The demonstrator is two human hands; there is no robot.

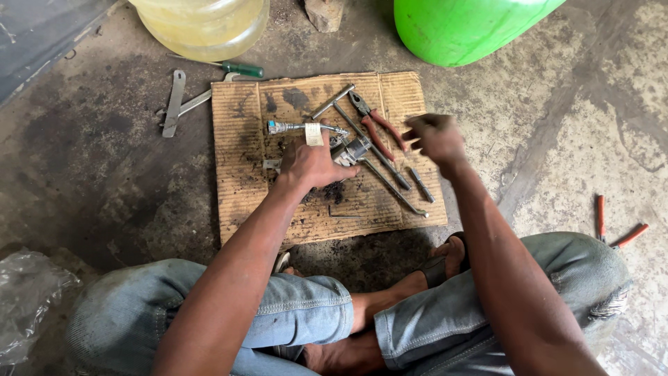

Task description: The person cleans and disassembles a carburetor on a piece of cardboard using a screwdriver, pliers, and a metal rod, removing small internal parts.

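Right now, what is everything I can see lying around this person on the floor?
cardboard sheet: one, brown and oil-stained, flat on the floor in front of the person
metal part with tube: one, silver, on the cardboard, under the left hand
pliers: one, red handles, on the cardboard's upper right
long metal rods: a few, grey, slanting across the cardboard
screwdriver: one, green handle, above the cardboard
flat wrenches: two, grey, left of the cardboard
jug: one, yellowish clear, top left
container: one, bright green, top right
red-handled tool: one, on the floor far right
plastic bag: one, clear, bottom left
left hand: on the metal part
right hand: raised over the pliers, holding nothing visible
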